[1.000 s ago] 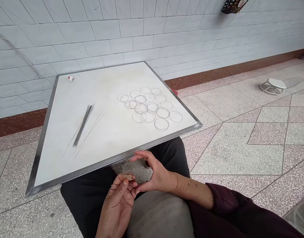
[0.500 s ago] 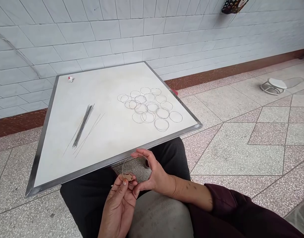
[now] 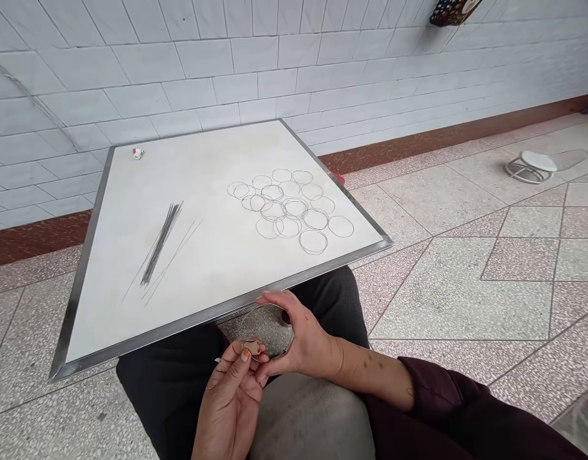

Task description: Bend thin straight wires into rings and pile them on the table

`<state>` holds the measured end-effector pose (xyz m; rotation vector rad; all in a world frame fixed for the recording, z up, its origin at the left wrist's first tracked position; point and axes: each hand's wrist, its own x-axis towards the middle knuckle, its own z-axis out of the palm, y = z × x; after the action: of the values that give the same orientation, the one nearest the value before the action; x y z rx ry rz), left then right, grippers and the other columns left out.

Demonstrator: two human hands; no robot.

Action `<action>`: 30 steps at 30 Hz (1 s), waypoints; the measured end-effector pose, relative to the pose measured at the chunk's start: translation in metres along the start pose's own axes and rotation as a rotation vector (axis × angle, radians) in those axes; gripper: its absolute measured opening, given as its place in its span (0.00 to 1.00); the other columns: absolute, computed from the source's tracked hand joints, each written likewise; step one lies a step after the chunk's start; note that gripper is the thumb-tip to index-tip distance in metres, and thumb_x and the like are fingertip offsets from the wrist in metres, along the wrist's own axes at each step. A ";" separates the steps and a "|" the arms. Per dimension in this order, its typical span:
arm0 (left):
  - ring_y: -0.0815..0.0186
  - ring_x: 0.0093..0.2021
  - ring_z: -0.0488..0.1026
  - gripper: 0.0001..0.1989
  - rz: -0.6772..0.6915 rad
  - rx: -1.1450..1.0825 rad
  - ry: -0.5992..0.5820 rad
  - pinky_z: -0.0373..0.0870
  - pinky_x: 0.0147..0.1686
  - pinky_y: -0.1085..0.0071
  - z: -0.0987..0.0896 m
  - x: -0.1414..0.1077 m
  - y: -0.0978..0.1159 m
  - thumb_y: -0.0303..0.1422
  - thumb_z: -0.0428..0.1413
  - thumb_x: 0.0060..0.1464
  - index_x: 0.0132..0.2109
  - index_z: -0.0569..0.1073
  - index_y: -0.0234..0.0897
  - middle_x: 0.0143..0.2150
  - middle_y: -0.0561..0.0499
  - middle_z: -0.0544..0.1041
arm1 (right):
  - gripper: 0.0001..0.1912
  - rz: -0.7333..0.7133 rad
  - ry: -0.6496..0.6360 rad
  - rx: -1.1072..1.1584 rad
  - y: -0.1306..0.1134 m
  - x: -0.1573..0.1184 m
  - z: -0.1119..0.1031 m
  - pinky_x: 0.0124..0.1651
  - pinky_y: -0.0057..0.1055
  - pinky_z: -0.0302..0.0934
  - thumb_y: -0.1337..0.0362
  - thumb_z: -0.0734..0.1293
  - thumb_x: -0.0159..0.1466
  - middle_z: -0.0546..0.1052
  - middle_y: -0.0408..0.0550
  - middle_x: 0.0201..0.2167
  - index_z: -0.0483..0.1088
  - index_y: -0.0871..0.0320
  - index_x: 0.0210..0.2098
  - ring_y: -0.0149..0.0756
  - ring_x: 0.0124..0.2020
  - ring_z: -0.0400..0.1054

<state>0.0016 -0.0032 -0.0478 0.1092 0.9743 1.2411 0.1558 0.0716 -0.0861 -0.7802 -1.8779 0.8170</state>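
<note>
Over my lap, just below the table's front edge, a thin wire ring [image 3: 271,304] is held between my two hands. My left hand [image 3: 234,391] is closed, pinching a small brown piece [image 3: 251,347], perhaps folded paper or sandpaper, against the ring's lower left side. Curved around the right side of the ring is my right hand [image 3: 307,332], its fingers at the top and its thumb at the bottom. On the table, several finished-looking wire rings [image 3: 295,207] lie overlapping at the right. A bundle of straight wires [image 3: 160,246] lies at the left.
The white table [image 3: 212,160] has a metal rim and stands close to a tiled wall [image 3: 202,61]. A small white and red object [image 3: 138,154] sits in its far left corner. A stool [image 3: 531,166] stands on the floor at the right.
Both hands have shifted slightly right. The ring has moved a little within the hands, and the brown piece has tilted on it. Things on the table stay put.
</note>
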 end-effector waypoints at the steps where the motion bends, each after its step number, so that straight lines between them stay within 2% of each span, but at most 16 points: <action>1: 0.65 0.40 0.73 0.08 -0.003 0.003 -0.001 0.72 0.39 0.72 0.000 0.000 0.000 0.32 0.70 0.46 0.34 0.81 0.35 0.37 0.47 0.78 | 0.56 -0.004 0.003 0.005 0.000 0.000 0.000 0.55 0.42 0.64 0.49 0.82 0.44 0.73 0.54 0.53 0.53 0.51 0.64 0.47 0.53 0.69; 9: 0.67 0.35 0.71 0.09 0.007 0.061 -0.018 0.72 0.37 0.73 0.000 0.002 0.001 0.33 0.71 0.43 0.32 0.81 0.34 0.34 0.49 0.77 | 0.54 -0.051 -0.027 -0.084 0.004 -0.002 -0.002 0.51 0.44 0.65 0.45 0.81 0.42 0.74 0.56 0.49 0.58 0.54 0.61 0.49 0.48 0.70; 14: 0.69 0.32 0.71 0.09 0.028 0.115 -0.012 0.71 0.36 0.73 -0.003 0.000 0.008 0.33 0.70 0.44 0.33 0.82 0.35 0.35 0.49 0.77 | 0.58 -0.100 -0.060 -0.077 -0.003 0.002 -0.015 0.57 0.51 0.61 0.36 0.76 0.45 0.70 0.60 0.54 0.54 0.56 0.65 0.53 0.53 0.67; 15: 0.68 0.33 0.71 0.09 0.023 0.140 -0.014 0.71 0.36 0.72 -0.004 -0.001 0.009 0.33 0.70 0.45 0.33 0.82 0.35 0.35 0.49 0.78 | 0.56 -0.091 -0.073 -0.032 -0.006 0.005 -0.020 0.58 0.50 0.61 0.35 0.74 0.48 0.69 0.60 0.55 0.53 0.56 0.66 0.53 0.55 0.66; 17: 0.67 0.34 0.71 0.08 0.009 0.206 -0.030 0.70 0.37 0.71 -0.005 -0.003 0.012 0.34 0.69 0.47 0.33 0.82 0.35 0.36 0.48 0.77 | 0.43 -0.081 -0.112 0.027 -0.012 0.013 -0.029 0.60 0.47 0.61 0.37 0.67 0.60 0.68 0.59 0.57 0.57 0.56 0.64 0.50 0.58 0.63; 19: 0.65 0.36 0.71 0.07 -0.001 0.281 -0.061 0.69 0.37 0.71 -0.005 -0.006 0.013 0.35 0.68 0.49 0.32 0.81 0.35 0.36 0.47 0.77 | 0.24 -0.141 -0.154 0.034 -0.018 0.022 -0.037 0.58 0.42 0.62 0.50 0.65 0.68 0.73 0.56 0.52 0.65 0.56 0.58 0.43 0.55 0.66; 21: 0.64 0.37 0.71 0.08 -0.018 0.352 -0.091 0.68 0.36 0.70 -0.003 -0.008 0.013 0.36 0.66 0.51 0.32 0.81 0.35 0.35 0.47 0.76 | 0.10 -0.208 -0.247 -0.004 -0.020 0.031 -0.040 0.54 0.37 0.64 0.59 0.64 0.71 0.76 0.51 0.43 0.72 0.55 0.48 0.37 0.48 0.69; 25: 0.64 0.35 0.71 0.08 -0.064 0.397 -0.113 0.66 0.36 0.70 -0.001 -0.012 0.012 0.37 0.66 0.50 0.32 0.82 0.35 0.34 0.47 0.77 | 0.08 -0.343 -0.423 -0.074 -0.020 0.043 -0.041 0.48 0.33 0.64 0.62 0.64 0.71 0.76 0.46 0.36 0.75 0.56 0.42 0.33 0.40 0.69; 30: 0.66 0.32 0.71 0.08 -0.099 0.310 -0.093 0.65 0.34 0.71 -0.002 -0.014 0.010 0.35 0.69 0.46 0.33 0.82 0.36 0.34 0.48 0.78 | 0.11 -0.415 -0.489 -0.028 -0.021 0.051 -0.041 0.41 0.30 0.64 0.63 0.63 0.72 0.77 0.46 0.34 0.76 0.58 0.40 0.31 0.34 0.66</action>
<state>-0.0072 -0.0117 -0.0354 0.3540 1.0723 0.9792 0.1700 0.1082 -0.0302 -0.1892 -2.3781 0.7566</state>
